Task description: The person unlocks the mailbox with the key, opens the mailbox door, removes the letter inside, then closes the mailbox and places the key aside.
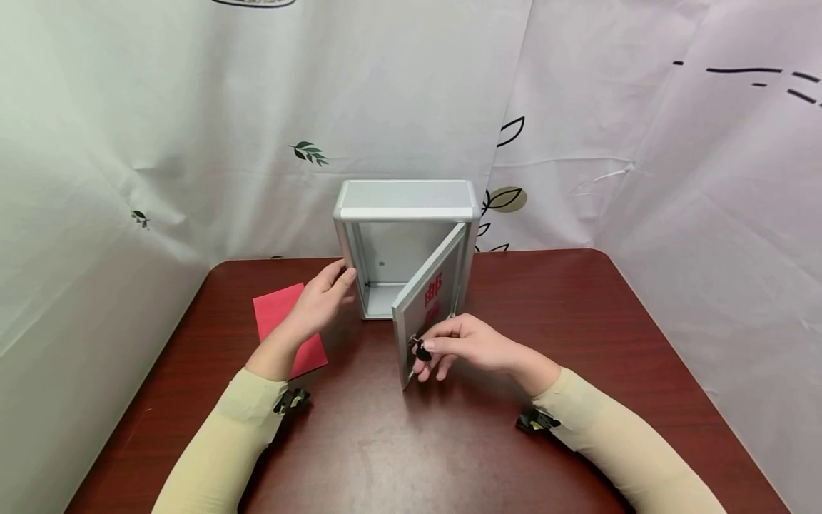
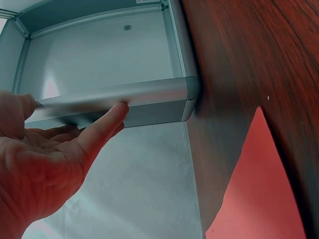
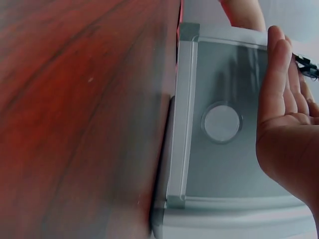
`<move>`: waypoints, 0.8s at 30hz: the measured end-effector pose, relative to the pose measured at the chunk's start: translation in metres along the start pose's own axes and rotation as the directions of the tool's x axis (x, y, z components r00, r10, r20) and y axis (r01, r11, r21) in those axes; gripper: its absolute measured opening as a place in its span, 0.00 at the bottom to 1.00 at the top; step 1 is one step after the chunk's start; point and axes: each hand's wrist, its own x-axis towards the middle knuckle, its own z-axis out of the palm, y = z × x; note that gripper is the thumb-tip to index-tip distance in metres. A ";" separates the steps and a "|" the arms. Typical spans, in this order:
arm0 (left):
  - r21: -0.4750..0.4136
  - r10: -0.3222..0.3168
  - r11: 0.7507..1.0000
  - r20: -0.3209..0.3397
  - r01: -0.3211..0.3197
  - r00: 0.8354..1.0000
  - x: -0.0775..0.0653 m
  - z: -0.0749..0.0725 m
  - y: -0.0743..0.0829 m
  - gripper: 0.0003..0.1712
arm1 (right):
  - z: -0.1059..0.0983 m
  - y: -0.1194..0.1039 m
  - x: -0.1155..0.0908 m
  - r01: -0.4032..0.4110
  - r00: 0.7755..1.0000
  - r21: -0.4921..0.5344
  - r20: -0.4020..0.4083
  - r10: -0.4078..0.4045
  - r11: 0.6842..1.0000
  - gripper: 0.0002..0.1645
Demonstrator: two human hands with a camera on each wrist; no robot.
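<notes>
A silver metal mailbox [image 1: 407, 194] with a hollow inside stands upright at the back of the table. Its hinged door [image 1: 443, 275], marked in red characters, swings out toward me from the right side. Near the door's free edge, my right hand [image 1: 472, 346] pinches a black-headed key [image 1: 423, 350] at the lock. In the right wrist view, the hand's other fingers [image 3: 277, 82] extend beside the door's inner face. My left hand [image 1: 323, 296] rests against the mailbox's left side, fingers fairly straight [image 2: 102, 130] along the frame.
A red envelope-like paper [image 1: 279, 305] lies flat on the dark red wooden table [image 1: 385, 457], partly under my left forearm in the head view. White cloth [image 1: 411, 86] with printed leaves hangs behind and at both sides. Wrist cameras [image 1: 538, 421] are strapped below both sleeves.
</notes>
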 end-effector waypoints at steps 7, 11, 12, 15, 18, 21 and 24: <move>0.001 0.006 1.000 0.001 -0.006 1.000 0.000 0.000 0.001 0.42 | 0.006 0.001 0.016 -0.035 0.997 -0.029 -0.063 0.033 0.999 0.19; -0.009 0.012 1.000 -0.002 -0.012 1.000 0.000 0.000 0.000 0.41 | 0.008 0.001 0.025 -0.056 0.994 -0.052 -0.099 0.051 0.997 0.19; -0.013 0.016 1.000 -0.002 -0.016 1.000 0.000 0.000 0.000 0.41 | 0.009 0.001 0.027 -0.062 0.993 -0.053 -0.106 0.056 0.997 0.18; -0.024 0.023 0.999 -0.007 -0.023 1.000 0.000 0.001 0.000 0.40 | 0.010 0.001 0.032 -0.073 0.990 -0.048 -0.127 0.067 0.996 0.18; -0.029 0.028 0.999 -0.009 -0.028 1.000 0.001 0.001 -0.001 0.40 | 0.012 -0.001 0.038 -0.076 0.987 -0.046 -0.145 0.069 0.996 0.18; -0.024 0.018 1.000 -0.012 -0.019 1.000 0.002 0.002 -0.001 0.41 | 0.015 -0.002 0.043 -0.070 0.985 -0.058 -0.165 0.060 0.996 0.18; -0.022 0.011 1.000 -0.015 -0.011 1.000 0.002 0.002 -0.001 0.42 | 0.017 -0.002 0.048 -0.063 0.980 -0.072 -0.191 0.049 0.995 0.18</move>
